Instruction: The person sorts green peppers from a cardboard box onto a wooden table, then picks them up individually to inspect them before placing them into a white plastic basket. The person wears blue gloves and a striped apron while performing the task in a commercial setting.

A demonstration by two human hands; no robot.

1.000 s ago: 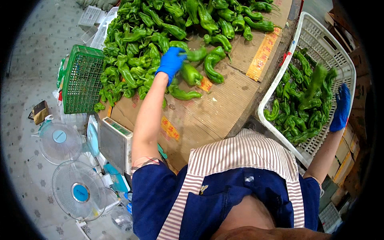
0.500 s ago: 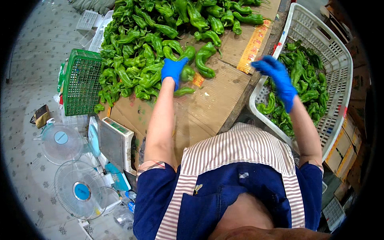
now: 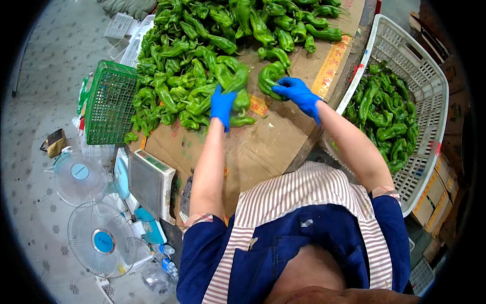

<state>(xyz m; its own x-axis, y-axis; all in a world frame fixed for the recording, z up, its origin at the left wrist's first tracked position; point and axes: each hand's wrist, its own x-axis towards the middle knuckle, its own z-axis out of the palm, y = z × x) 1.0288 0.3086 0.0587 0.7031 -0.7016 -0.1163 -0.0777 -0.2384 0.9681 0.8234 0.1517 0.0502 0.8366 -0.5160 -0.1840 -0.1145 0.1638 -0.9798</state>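
My left hand (image 3: pixel 222 108), in a blue glove, grips a large green pepper (image 3: pixel 234 80) at the near edge of a big pile of green peppers (image 3: pixel 172 76). Another pepper (image 3: pixel 242 100) lies right beside its fingers. My right hand (image 3: pixel 299 96), gloved in blue too, has thumb and fingers closed on the lower part of a curved green pepper (image 3: pixel 269 79), to the right of the pile. Both hands are over the flattened cardboard (image 3: pixel 253 157) that covers the table.
A white slatted crate (image 3: pixel 434 109) holding green peppers (image 3: pixel 387 114) stands at the right. On the left are a green crate (image 3: pixel 109 104), a weighing scale (image 3: pixel 152 185) and two fans (image 3: pixel 101 239). Yellow tape (image 3: pixel 331 66) runs along the cardboard's right side.
My right hand has come left from the white crate's rim and taken hold of the curved pepper. My left hand stays at the pile's edge, its pepper slightly shifted. The view has moved a little.
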